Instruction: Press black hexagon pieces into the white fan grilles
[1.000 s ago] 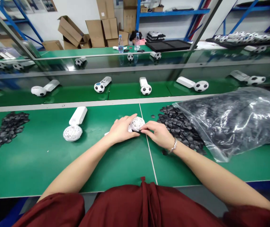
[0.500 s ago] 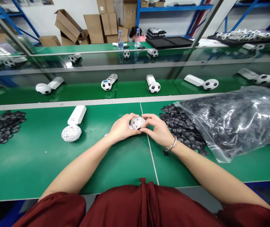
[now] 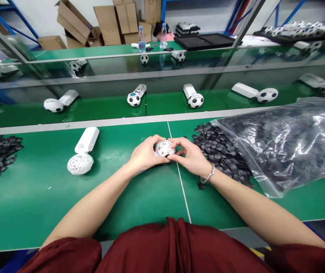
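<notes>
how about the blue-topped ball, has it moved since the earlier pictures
Yes: the blue-topped ball has moved right, its sideways gap to the white line on the bench having narrowed.

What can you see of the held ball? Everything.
The ball is white, rounded, plastic-looking, its upper face pierced with irregular openings. The left hand grips its left side; the right hand touches its right. A black bit shows at its near rim. Whether it rests on the table is hidden.
</notes>
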The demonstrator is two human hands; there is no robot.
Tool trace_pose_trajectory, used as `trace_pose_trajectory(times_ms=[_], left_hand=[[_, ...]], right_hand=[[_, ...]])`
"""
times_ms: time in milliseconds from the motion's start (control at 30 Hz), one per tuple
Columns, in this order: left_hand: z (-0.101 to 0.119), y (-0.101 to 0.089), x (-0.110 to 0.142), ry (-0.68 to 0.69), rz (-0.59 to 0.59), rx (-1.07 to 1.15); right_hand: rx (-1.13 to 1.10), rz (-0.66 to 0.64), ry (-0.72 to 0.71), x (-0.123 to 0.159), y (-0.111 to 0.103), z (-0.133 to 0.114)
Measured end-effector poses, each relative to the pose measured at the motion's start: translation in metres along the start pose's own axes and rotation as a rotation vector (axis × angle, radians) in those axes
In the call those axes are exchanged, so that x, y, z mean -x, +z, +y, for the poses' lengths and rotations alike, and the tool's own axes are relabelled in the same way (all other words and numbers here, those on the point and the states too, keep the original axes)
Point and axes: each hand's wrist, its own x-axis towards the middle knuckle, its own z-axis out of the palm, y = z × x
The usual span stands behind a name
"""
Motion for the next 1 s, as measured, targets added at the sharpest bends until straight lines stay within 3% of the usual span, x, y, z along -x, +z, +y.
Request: trace_pose_trajectory(times_ms=[333, 700, 1000], left_hand=[[0.0032, 0.0026, -0.0005, -0.023, 0.013, -0.058], [0.0024, 0.0019, -0.0010, -0.036, 0.001, -0.031], [0.0041, 0.0040, -0.0014, -0.015, 0.045, -0.071]], right_hand=[[0.034, 0.005, -0.003, -0.0012, 0.0010, 0.0027], [-0.171, 0.011, 0.100, -0.0012, 0.0016, 0.0059], [-0.009, 0.052, -0.027, -0.0026, 0.0037, 0.0073]])
